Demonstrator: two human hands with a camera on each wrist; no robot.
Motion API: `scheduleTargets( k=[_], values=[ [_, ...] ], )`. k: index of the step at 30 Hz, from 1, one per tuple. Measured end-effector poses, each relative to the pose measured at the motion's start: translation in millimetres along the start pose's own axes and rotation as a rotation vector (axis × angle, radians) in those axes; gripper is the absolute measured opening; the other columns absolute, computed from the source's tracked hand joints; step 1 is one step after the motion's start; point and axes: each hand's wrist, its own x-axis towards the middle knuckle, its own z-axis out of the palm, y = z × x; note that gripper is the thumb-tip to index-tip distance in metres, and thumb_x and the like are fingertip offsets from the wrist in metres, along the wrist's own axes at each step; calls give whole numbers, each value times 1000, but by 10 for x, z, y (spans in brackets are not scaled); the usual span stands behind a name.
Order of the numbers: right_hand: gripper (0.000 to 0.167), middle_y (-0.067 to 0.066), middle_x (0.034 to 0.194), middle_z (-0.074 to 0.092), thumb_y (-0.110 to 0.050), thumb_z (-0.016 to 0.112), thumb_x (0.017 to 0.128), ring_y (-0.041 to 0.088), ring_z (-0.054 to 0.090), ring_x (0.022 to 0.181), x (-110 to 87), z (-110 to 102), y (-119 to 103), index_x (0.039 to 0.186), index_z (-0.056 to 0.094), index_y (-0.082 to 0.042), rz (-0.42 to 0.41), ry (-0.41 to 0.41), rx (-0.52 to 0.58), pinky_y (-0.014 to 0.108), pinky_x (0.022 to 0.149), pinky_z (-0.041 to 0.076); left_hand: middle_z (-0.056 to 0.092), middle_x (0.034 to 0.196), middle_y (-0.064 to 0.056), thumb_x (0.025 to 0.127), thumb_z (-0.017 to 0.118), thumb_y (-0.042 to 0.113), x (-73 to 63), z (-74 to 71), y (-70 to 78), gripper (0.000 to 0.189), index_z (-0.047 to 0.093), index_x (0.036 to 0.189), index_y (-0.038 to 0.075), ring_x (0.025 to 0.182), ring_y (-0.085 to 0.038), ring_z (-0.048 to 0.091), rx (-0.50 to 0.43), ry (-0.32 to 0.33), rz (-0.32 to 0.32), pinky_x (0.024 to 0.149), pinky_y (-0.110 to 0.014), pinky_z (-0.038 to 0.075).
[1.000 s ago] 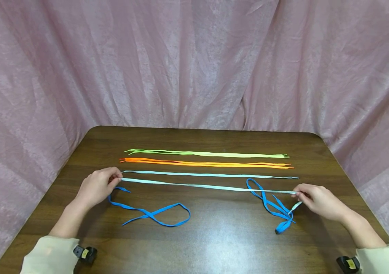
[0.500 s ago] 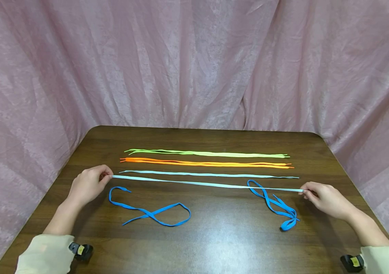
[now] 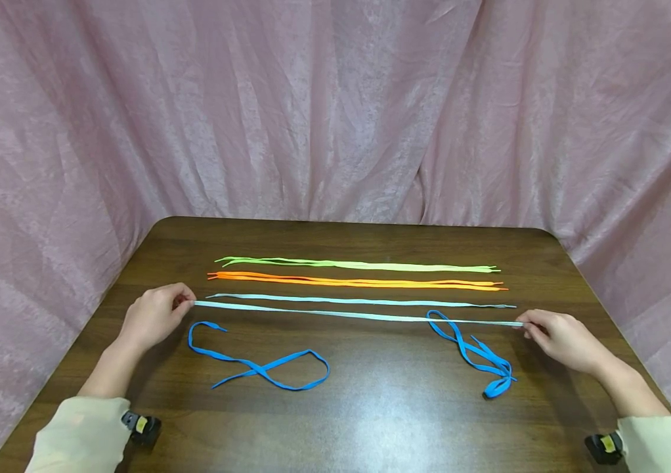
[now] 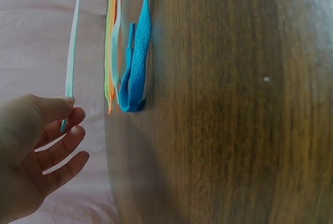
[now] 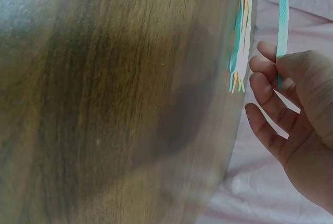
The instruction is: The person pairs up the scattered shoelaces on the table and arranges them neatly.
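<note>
A mint-coloured shoelace (image 3: 335, 314) is stretched nearly straight between both hands, held above the table. My left hand (image 3: 155, 315) pinches one end between thumb and forefinger; in the left wrist view the tip pokes out past the thumb of that hand (image 4: 39, 146). The opposite end is pinched by my right hand (image 3: 562, 338), whose other fingers are loosely bent in the right wrist view. Just beyond lies a second mint shoelace (image 3: 359, 301), laid straight on the wooden table (image 3: 335, 420).
Farther back, orange shoelaces (image 3: 347, 283) and yellow-green shoelaces (image 3: 359, 265) lie straight, side by side. Nearer, one blue shoelace (image 3: 259, 369) lies looped at left. Another blue shoelace (image 3: 477, 364) is bunched at right, partly beneath the held lace. Pink curtains (image 3: 335, 112) hang behind the table.
Both hands moved apart, pulling the mint shoelace straight. Its loose right end came away from the blue shoelace, which shifted slightly. The right hand then rose a little.
</note>
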Motion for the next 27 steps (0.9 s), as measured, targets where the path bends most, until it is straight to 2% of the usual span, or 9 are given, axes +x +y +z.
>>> scheduleTargets(
  k=[4, 9, 15, 19, 27],
  values=[
    [26, -13, 67, 57, 5, 62, 79, -8, 46, 60, 34, 8, 9, 90, 59, -18, 17, -11, 7, 21, 51, 37, 57, 68, 3, 85, 64, 18, 21, 18, -11, 5, 63, 83, 13, 56, -14, 47, 1, -20, -2, 45, -30, 32],
    [24, -12, 68, 58, 6, 63, 77, -8, 46, 59, 94, 41, 53, 86, 54, -16, 1, 2, -3, 20, 49, 35, 59, 69, 2, 84, 64, 17, 58, 54, -29, 6, 63, 83, 12, 55, -14, 47, 7, -36, -2, 45, -30, 34],
    [24, -13, 68, 50, 5, 66, 73, -5, 39, 58, 173, 65, 135, 81, 56, -15, -15, 29, -41, 21, 50, 35, 62, 72, 1, 83, 64, 17, 172, 107, -35, 5, 64, 82, 13, 60, -16, 54, 21, -51, 7, 48, -33, 39],
    [24, -12, 70, 49, 6, 67, 71, -3, 43, 62, 219, 81, 184, 78, 58, -15, -30, 59, -63, 23, 52, 38, 62, 72, -1, 84, 63, 16, 258, 122, -17, 4, 64, 82, 13, 60, -17, 53, 24, -60, 0, 48, -34, 40],
    [18, -10, 72, 50, 2, 67, 73, 1, 45, 64, 294, 114, 265, 77, 60, -14, 14, 23, -78, 24, 54, 40, 60, 71, -1, 84, 62, 16, 392, 169, -4, 4, 64, 83, 13, 57, -19, 50, 39, -108, -18, 47, -33, 37]
  ],
)
